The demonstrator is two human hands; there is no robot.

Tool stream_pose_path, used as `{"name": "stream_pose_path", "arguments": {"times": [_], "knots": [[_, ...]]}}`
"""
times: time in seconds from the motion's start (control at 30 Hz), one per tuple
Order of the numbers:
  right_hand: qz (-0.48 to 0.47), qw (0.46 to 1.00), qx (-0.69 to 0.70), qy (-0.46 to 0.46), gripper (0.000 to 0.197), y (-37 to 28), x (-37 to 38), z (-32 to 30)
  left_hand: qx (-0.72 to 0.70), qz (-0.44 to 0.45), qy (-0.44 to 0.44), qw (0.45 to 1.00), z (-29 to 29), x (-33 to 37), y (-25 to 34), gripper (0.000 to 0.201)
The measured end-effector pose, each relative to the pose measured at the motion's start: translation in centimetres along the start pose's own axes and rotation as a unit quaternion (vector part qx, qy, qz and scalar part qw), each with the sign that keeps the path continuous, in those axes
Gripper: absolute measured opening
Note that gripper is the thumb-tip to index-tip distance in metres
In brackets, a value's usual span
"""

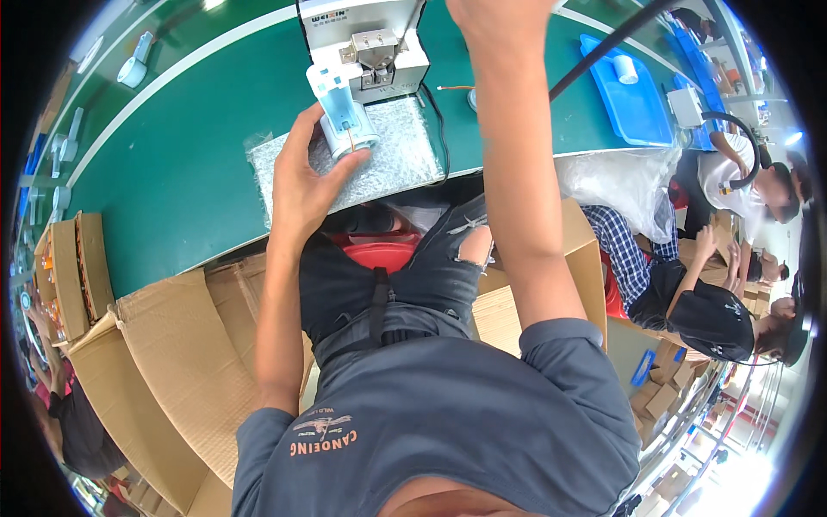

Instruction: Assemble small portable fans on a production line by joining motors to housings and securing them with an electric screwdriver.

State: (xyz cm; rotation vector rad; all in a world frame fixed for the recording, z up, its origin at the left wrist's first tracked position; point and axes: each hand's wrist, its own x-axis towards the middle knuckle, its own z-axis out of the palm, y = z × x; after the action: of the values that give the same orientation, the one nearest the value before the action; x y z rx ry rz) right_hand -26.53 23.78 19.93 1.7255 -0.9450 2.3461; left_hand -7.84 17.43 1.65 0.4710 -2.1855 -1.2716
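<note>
My left hand (312, 168) is closed round the base of a white plastic housing (353, 140) with a pale blue hollow inside and a short thin wire at its lower end. The housing stands tilted over a bubble-wrap sheet (405, 142), right in front of a white bench machine (323, 39) with a metal head (376, 53). My right arm stretches far forward, to the right of the machine. Only the wrist end of my right hand (501, 13) shows at the top edge; its fingers are cut off from view.
A black cable (441, 129) runs down beside the machine. Rightward lies a blue tray (642, 116) with a white cylindrical part (625, 69). An open cardboard box (164, 362) is at lower left, a red stool (383, 255) below the table. Co-workers sit at the right.
</note>
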Motion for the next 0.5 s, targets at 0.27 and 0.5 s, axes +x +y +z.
{"name": "stream_pose_path", "arguments": {"times": [0.27, 0.5], "knots": [[-0.051, 0.998, -0.021, -0.016, 0.024, 2.8, 0.2, 0.9, -0.015, 0.003, 0.016, 1.000, 0.3, 0.1, 0.0, 0.068], [-0.058, 0.997, -0.029, -0.039, 0.023, 2.5, -0.3, 0.8, -0.015, 0.005, 0.015, 1.000, 0.4, 0.0, -0.6, 0.069]]}}
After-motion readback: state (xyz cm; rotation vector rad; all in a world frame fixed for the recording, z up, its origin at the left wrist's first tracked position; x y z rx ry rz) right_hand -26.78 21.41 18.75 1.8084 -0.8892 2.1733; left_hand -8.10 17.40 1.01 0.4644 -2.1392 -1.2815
